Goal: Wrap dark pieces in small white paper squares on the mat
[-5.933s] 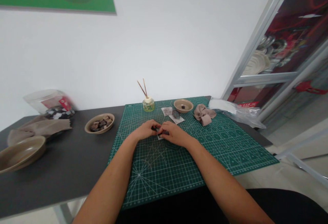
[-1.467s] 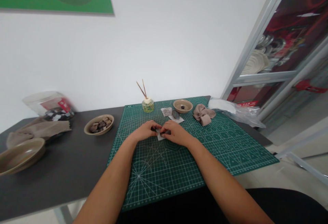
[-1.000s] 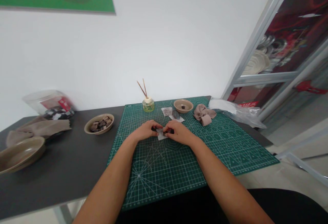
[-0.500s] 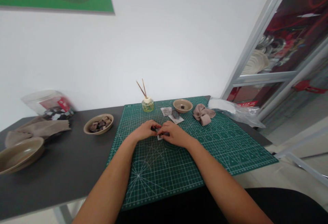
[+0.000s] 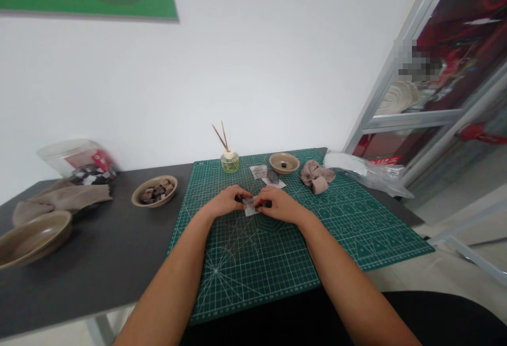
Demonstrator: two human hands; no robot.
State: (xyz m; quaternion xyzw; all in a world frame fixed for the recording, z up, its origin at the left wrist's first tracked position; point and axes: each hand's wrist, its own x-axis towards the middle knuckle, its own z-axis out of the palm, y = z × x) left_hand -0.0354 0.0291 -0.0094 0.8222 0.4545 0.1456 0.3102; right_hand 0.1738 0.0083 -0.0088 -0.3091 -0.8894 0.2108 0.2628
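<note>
My left hand (image 5: 227, 202) is closed, its thumb and fingertips around a small dark piece (image 5: 238, 198). Facing it, my right hand (image 5: 279, 205) pinches another small dark piece (image 5: 268, 204). Between the fingertips a small greyish-white square sheet (image 5: 250, 209) with dark smudges lies on the green cutting mat (image 5: 277, 261). The fingers hide the exact shape of both pieces. Just beyond the hands are two more smudged sheets, one at the left (image 5: 259, 171) and one (image 5: 279, 184) partly under a dark grey flat piece (image 5: 273, 176).
A bowl (image 5: 295, 164) with one small dark piece stands at the mat's back, beside a crumpled brown cloth (image 5: 316, 176). The reed diffuser (image 5: 230, 162) is near the wall. Leftward are a bowl of several small blocks (image 5: 137, 198), another bowl (image 5: 59, 224) and a cloth (image 5: 85, 198).
My hands have moved slightly apart, the right one shifting rightward. More of the smudged sheet between them shows now. The view has shifted a little.
</note>
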